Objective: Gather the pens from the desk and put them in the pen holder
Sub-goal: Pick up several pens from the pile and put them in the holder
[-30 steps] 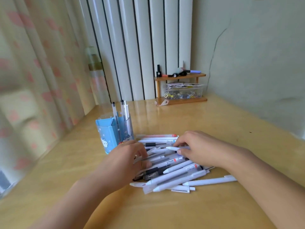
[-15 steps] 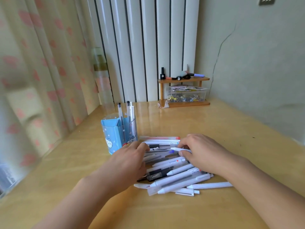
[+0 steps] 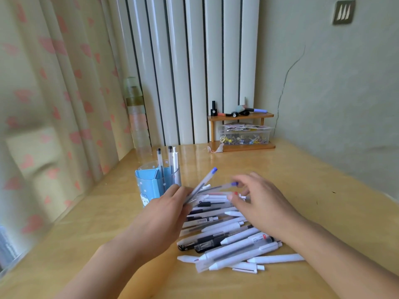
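Observation:
A heap of white and black pens (image 3: 226,238) lies on the wooden desk (image 3: 323,212). The blue pen holder (image 3: 151,186) stands upright at the heap's far left with three pens (image 3: 170,162) standing in it. My left hand (image 3: 166,214) grips a clear pen with a blue cap (image 3: 203,182), lifted and tilted up to the right. My right hand (image 3: 263,201) hovers over the far side of the heap, its fingers pinching a second blue-capped pen (image 3: 226,186); that grip is blurred.
A small wooden shelf (image 3: 241,130) with a clear box of clips stands at the desk's back edge against the wall. A tall bottle (image 3: 138,126) stands behind the holder. Curtains hang on the left, a wall runs along the right.
Both hands have risen from the heap. The left hand has lifted a blue-capped pen and the right hand has raised another. The camera has tilted up slightly.

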